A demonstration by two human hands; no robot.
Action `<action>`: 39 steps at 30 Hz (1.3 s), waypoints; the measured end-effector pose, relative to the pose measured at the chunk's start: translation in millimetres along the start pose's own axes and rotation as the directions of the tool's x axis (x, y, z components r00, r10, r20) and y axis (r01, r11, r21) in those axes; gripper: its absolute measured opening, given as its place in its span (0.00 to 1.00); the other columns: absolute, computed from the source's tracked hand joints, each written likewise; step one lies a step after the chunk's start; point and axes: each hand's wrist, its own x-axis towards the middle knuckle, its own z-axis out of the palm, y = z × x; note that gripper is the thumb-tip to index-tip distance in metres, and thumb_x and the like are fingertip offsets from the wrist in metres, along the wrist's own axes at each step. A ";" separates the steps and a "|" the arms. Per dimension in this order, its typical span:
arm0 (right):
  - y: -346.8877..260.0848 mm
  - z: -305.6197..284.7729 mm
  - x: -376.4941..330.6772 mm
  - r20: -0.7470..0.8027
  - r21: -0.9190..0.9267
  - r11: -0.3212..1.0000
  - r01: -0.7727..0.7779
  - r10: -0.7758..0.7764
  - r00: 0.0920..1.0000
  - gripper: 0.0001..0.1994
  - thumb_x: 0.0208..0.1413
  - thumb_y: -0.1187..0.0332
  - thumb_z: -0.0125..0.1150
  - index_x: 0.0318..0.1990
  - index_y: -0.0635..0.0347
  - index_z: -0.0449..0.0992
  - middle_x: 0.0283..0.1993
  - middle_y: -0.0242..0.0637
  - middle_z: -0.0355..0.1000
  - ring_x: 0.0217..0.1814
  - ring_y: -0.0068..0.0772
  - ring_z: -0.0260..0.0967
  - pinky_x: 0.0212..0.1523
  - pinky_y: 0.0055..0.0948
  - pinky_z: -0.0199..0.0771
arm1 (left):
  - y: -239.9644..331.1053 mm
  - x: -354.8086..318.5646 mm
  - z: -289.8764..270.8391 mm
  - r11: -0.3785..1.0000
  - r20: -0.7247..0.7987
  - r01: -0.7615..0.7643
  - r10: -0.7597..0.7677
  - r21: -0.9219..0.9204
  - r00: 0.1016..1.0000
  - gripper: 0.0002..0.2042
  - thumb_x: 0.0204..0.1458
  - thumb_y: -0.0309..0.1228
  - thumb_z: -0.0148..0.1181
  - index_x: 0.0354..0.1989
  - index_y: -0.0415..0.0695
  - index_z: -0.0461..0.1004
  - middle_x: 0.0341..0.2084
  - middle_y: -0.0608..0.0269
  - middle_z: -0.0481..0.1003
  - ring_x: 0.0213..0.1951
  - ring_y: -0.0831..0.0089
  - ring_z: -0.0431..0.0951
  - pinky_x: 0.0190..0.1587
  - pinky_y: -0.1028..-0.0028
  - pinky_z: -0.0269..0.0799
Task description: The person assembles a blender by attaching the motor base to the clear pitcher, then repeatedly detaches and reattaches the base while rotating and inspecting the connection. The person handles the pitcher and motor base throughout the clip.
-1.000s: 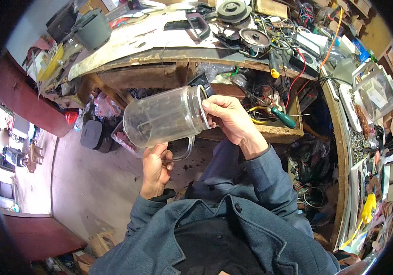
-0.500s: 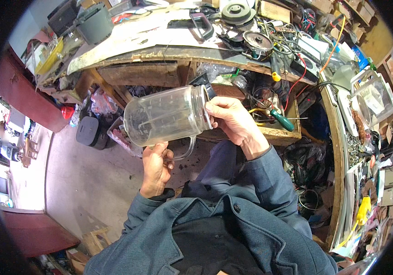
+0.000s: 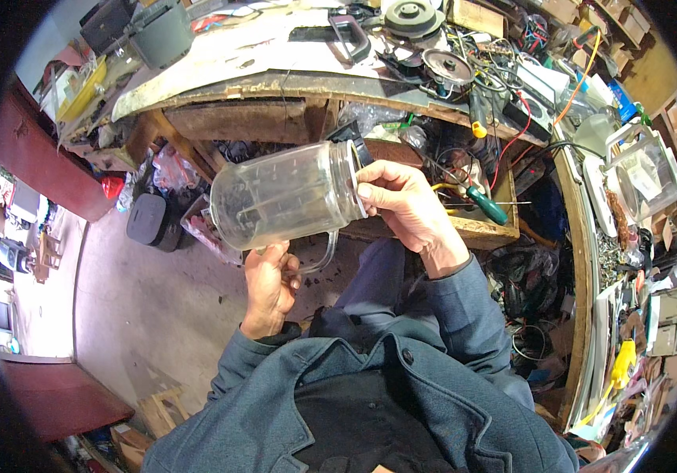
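A clear, cloudy blender jug (image 3: 279,197) is held on its side in front of me, above the floor. My left hand (image 3: 270,288) is closed around its clear handle (image 3: 329,254), with the thumb against the jug's side. The jug's right end carries a pale ring (image 3: 353,175). At that end my right hand (image 3: 405,206) is closed, thumb and fingers pinching the edge. A black part (image 3: 349,135) shows just beyond the ring; I cannot tell whether it is attached to the jug.
Ahead runs a cluttered workbench (image 3: 220,91) with a grey pot (image 3: 161,35), motor parts and cables. A green-handled screwdriver (image 3: 486,206) lies over an open wooden drawer (image 3: 480,230). Another clear jug (image 3: 644,169) stands on the right bench. A black bin (image 3: 149,221) sits on the floor.
The jug has shifted slightly left and up. My right thumb has moved a little along its ringed end. Both hands keep their hold.
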 end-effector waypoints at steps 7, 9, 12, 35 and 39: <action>-1.9 0.6 -3.1 -0.008 -0.015 1.000 0.004 -0.004 1.000 0.11 0.52 0.75 0.73 0.43 0.65 0.82 0.33 0.30 0.78 0.31 0.18 0.69 0.36 0.20 0.70 | 2.8 -5.0 8.7 1.000 -0.044 -0.014 0.015 0.026 0.999 0.03 0.59 0.27 0.59 0.35 0.45 0.72 0.18 0.71 0.65 0.19 0.77 0.71 0.14 0.76 0.62; -3.1 1.4 -3.9 -0.019 -0.047 0.999 0.018 -0.019 1.000 0.11 0.51 0.75 0.74 0.42 0.65 0.82 0.33 0.31 0.78 0.31 0.19 0.70 0.36 0.21 0.70 | 0.9 -6.2 9.5 0.999 -0.046 -0.028 0.029 0.030 0.999 0.02 0.59 0.27 0.58 0.35 0.45 0.72 0.18 0.72 0.64 0.19 0.77 0.71 0.14 0.76 0.62; -5.5 2.1 -4.8 -0.034 -0.112 0.993 0.039 -0.043 0.998 0.09 0.51 0.75 0.73 0.40 0.66 0.83 0.32 0.32 0.79 0.31 0.19 0.71 0.36 0.21 0.71 | -2.3 -5.8 10.6 0.998 -0.037 -0.049 0.050 0.040 0.998 0.05 0.58 0.28 0.60 0.33 0.47 0.69 0.17 0.74 0.63 0.18 0.79 0.66 0.14 0.76 0.57; 3.1 26.2 -16.5 -0.202 -0.374 0.879 0.295 -0.387 0.900 0.08 0.54 0.80 0.69 0.42 0.65 0.84 0.34 0.29 0.80 0.37 0.16 0.74 0.43 0.20 0.75 | -2.2 -6.3 15.3 0.997 -0.057 -0.048 0.051 0.063 0.997 0.04 0.58 0.28 0.59 0.37 0.45 0.70 0.20 0.74 0.65 0.19 0.81 0.66 0.14 0.77 0.57; 11.4 29.9 -20.3 -0.175 -0.462 0.794 0.395 -0.519 0.837 0.09 0.54 0.79 0.70 0.43 0.63 0.84 0.38 0.29 0.80 0.39 0.15 0.73 0.41 0.19 0.74 | -4.9 -6.1 13.5 0.996 -0.039 -0.062 0.065 0.069 0.997 0.04 0.58 0.28 0.59 0.38 0.45 0.71 0.21 0.73 0.66 0.20 0.80 0.67 0.14 0.76 0.58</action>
